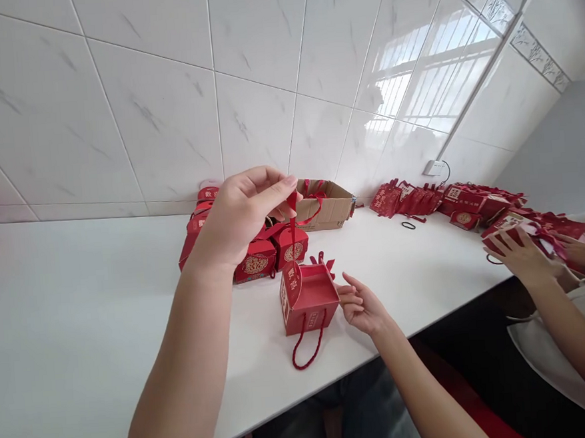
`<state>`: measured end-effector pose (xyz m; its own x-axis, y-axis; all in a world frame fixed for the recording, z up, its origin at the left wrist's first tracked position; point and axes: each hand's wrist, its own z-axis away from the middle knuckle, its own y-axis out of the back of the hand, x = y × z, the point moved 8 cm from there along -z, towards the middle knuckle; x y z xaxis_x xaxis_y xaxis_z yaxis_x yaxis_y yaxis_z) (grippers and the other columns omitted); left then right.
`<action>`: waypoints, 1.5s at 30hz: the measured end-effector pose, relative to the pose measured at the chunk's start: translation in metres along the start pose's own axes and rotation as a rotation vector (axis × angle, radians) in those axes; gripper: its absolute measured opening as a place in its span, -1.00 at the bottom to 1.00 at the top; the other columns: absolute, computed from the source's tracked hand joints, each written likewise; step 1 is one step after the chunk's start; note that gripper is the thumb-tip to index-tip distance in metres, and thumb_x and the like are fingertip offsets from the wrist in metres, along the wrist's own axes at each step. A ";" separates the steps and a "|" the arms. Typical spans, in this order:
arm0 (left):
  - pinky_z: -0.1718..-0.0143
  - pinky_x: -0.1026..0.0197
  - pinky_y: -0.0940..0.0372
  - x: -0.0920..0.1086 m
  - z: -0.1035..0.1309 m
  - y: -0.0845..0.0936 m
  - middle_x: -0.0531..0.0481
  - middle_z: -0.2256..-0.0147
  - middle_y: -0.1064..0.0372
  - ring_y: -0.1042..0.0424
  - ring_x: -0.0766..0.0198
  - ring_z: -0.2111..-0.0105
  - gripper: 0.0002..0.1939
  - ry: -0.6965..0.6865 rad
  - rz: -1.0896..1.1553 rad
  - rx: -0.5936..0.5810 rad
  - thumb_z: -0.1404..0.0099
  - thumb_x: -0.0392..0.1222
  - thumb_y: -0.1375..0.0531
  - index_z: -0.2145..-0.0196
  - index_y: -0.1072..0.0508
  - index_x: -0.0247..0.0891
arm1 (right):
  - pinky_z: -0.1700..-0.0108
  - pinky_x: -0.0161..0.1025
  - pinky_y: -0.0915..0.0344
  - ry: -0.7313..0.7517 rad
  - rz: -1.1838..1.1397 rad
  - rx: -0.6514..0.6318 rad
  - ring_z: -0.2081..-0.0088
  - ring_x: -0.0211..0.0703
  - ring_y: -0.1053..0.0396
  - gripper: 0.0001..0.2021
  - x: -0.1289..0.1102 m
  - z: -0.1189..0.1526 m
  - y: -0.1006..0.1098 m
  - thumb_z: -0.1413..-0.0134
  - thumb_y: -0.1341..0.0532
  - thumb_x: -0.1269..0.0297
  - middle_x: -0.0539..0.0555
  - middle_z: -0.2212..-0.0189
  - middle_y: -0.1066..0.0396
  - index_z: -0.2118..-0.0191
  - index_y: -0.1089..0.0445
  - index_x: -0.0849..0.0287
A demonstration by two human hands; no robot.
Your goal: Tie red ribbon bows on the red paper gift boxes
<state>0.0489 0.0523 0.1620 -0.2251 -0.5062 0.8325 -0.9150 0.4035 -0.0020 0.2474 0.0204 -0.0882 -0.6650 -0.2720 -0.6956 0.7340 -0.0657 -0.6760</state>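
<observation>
A small red gift box (312,304) stands on the white table in front of me, its top partly open and a dark red cord handle (308,361) hanging down its near side. Pinched between thumb and fingers of my left hand (259,204), a red ribbon (293,224) hangs straight down to the top of the box. My right hand (361,305) is at the right side of the box, fingers loosely spread with the tips at its edge. Whether they press on the box is hard to see. More red ribbon ends (323,262) stick up behind the box's top.
Several closed red boxes (255,260) sit behind my left hand, beside a cardboard box (329,211) with red ribbons. Flat red pieces (406,199) and a black ring (408,225) lie farther right. Another person's hands (523,259) handle a red box at right.
</observation>
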 end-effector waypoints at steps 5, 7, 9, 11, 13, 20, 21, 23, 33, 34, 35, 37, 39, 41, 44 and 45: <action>0.27 0.12 -0.41 0.000 0.002 0.017 0.02 0.48 -0.38 -0.48 0.20 0.35 -0.88 0.018 -0.058 0.051 -0.14 -0.21 -0.28 0.39 -0.50 -0.34 | 0.72 -0.49 -0.01 0.146 -0.080 0.112 0.68 -0.43 -0.08 -0.80 -0.032 -0.009 -0.004 0.02 -0.31 0.28 -0.13 0.66 -0.17 0.50 -0.27 0.16; 0.29 0.12 -0.42 -0.001 0.002 0.020 0.02 0.46 -0.41 -0.48 0.21 0.37 -0.89 0.020 -0.097 0.029 -0.14 -0.25 -0.26 0.35 -0.52 -0.32 | 0.66 -0.48 -0.13 0.191 -0.127 0.185 0.60 -0.41 -0.21 -0.89 -0.044 -0.007 -0.004 0.04 -0.31 0.32 -0.09 0.59 -0.30 0.42 -0.35 0.15; 0.33 0.13 -0.42 -0.002 0.003 0.022 0.01 0.44 -0.44 -0.48 0.21 0.39 -0.88 0.025 -0.117 0.010 -0.14 -0.27 -0.24 0.33 -0.53 -0.30 | 0.60 -0.46 -0.21 0.228 -0.140 0.210 0.54 -0.41 -0.27 -0.91 -0.056 -0.004 -0.008 0.05 -0.32 0.36 -0.05 0.48 -0.39 0.38 -0.39 0.15; 0.33 0.15 -0.42 -0.001 0.003 0.024 0.00 0.41 -0.47 -0.49 0.20 0.37 -0.87 0.027 -0.119 0.011 -0.13 -0.29 -0.23 0.32 -0.55 -0.27 | 0.58 -0.45 -0.23 0.275 -0.095 0.183 0.55 -0.44 -0.26 -0.91 -0.069 -0.001 -0.016 0.07 -0.32 0.38 -0.04 0.39 -0.44 0.37 -0.41 0.16; 0.31 0.15 -0.41 0.001 0.004 0.027 -0.02 0.37 -0.49 -0.49 0.19 0.33 -0.88 0.018 -0.115 0.027 -0.13 -0.29 -0.23 0.33 -0.55 -0.24 | 0.60 -0.44 -0.22 0.344 -0.024 0.137 0.59 -0.47 -0.22 -0.89 -0.085 0.003 -0.028 0.08 -0.32 0.39 -0.05 0.35 -0.46 0.35 -0.43 0.16; 0.29 0.16 -0.41 0.002 0.005 0.041 -0.05 0.34 -0.51 -0.48 0.21 0.36 -0.90 0.008 -0.057 0.081 -0.14 -0.25 -0.24 0.36 -0.55 -0.24 | 0.54 -0.45 -0.21 0.527 0.397 -0.016 0.58 -0.47 -0.22 -0.87 -0.134 0.008 -0.090 0.09 -0.36 0.27 -0.08 0.45 -0.41 0.38 -0.44 0.15; 0.31 0.17 -0.41 0.001 0.005 0.043 -0.06 0.34 -0.51 -0.48 0.22 0.37 -0.90 0.009 -0.047 0.093 -0.14 -0.24 -0.24 0.36 -0.55 -0.24 | 0.53 -0.44 -0.21 0.532 0.488 -0.035 0.57 -0.46 -0.23 -0.86 -0.137 0.007 -0.101 0.09 -0.36 0.26 -0.07 0.45 -0.41 0.39 -0.44 0.16; 0.32 0.20 -0.40 0.001 0.005 0.047 -0.06 0.33 -0.51 -0.48 0.23 0.37 -0.90 0.000 -0.034 0.113 -0.14 -0.24 -0.24 0.35 -0.55 -0.25 | 0.52 -0.43 -0.19 0.535 0.623 -0.084 0.56 -0.44 -0.24 -0.86 -0.141 0.005 -0.124 0.09 -0.36 0.27 -0.04 0.45 -0.40 0.38 -0.44 0.17; 0.39 0.26 -0.39 0.005 0.004 0.048 0.04 0.37 -0.47 -0.48 0.28 0.40 -0.62 -0.070 0.003 0.317 -0.13 -0.28 -0.25 0.07 -0.38 -0.12 | 0.59 -0.42 -0.10 0.805 0.554 -0.120 0.60 -0.43 -0.18 -0.88 -0.148 0.011 -0.183 0.08 -0.34 0.29 -0.07 0.52 -0.37 0.38 -0.41 0.15; 0.38 0.26 -0.39 0.004 0.004 0.048 0.03 0.36 -0.48 -0.49 0.27 0.38 -0.63 -0.071 0.011 0.342 -0.13 -0.28 -0.25 0.07 -0.38 -0.13 | 0.59 -0.42 -0.10 0.849 0.541 -0.100 0.60 -0.43 -0.18 -0.88 -0.149 0.014 -0.182 0.07 -0.34 0.29 -0.07 0.52 -0.37 0.38 -0.40 0.15; 0.37 0.26 -0.39 0.003 0.004 0.047 0.02 0.36 -0.48 -0.50 0.25 0.35 -0.64 -0.071 0.021 0.366 -0.13 -0.28 -0.25 0.09 -0.38 -0.14 | 0.59 -0.42 -0.10 0.887 0.532 -0.083 0.61 -0.43 -0.18 -0.88 -0.150 0.016 -0.182 0.07 -0.34 0.30 -0.07 0.53 -0.37 0.37 -0.40 0.15; 0.37 0.27 -0.38 -0.001 0.002 0.046 0.02 0.37 -0.49 -0.50 0.24 0.32 -0.70 -0.073 0.044 0.402 -0.13 -0.28 -0.25 0.15 -0.37 -0.17 | 0.60 -0.41 -0.11 0.933 0.532 -0.055 0.62 -0.42 -0.20 -0.87 -0.149 0.018 -0.181 0.05 -0.33 0.30 -0.06 0.54 -0.37 0.36 -0.39 0.15; 0.40 0.29 -0.36 -0.002 0.000 0.043 0.04 0.40 -0.48 -0.50 0.26 0.33 -0.78 -0.090 0.060 0.414 -0.13 -0.28 -0.26 0.24 -0.36 -0.18 | 0.60 -0.41 -0.12 0.943 0.542 -0.053 0.62 -0.40 -0.23 -0.85 -0.148 0.017 -0.181 0.04 -0.32 0.30 -0.06 0.54 -0.38 0.34 -0.35 0.15; 0.44 0.32 -0.32 -0.001 -0.002 0.040 0.06 0.45 -0.45 -0.49 0.29 0.37 -0.85 -0.118 0.057 0.398 -0.12 -0.30 -0.26 0.36 -0.33 -0.19 | 0.59 -0.40 -0.16 0.954 0.543 -0.080 0.61 -0.38 -0.27 -0.82 -0.148 0.017 -0.182 0.03 -0.32 0.32 -0.08 0.55 -0.38 0.31 -0.29 0.12; 0.53 0.35 -0.24 0.000 -0.007 0.035 0.06 0.48 -0.43 -0.44 0.35 0.45 -0.88 -0.139 0.036 0.353 -0.11 -0.34 -0.24 0.46 -0.33 -0.22 | 0.53 -0.38 -0.24 1.013 0.559 -0.127 0.57 -0.37 -0.29 -0.81 -0.150 0.019 -0.185 0.01 -0.31 0.33 -0.09 0.54 -0.35 0.36 -0.24 0.11; 0.55 0.35 -0.23 -0.001 -0.009 0.032 0.05 0.47 -0.44 -0.42 0.37 0.48 -0.90 -0.132 0.035 0.331 -0.11 -0.35 -0.23 0.46 -0.36 -0.23 | 0.51 -0.38 -0.26 1.036 0.577 -0.131 0.56 -0.38 -0.28 -0.82 -0.150 0.020 -0.186 0.01 -0.30 0.32 -0.08 0.52 -0.34 0.38 -0.24 0.12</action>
<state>0.0223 0.0725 0.1660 -0.2794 -0.5993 0.7502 -0.9601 0.1641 -0.2264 0.2131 0.0539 0.1468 -0.0807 0.6790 -0.7297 0.9816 -0.0730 -0.1765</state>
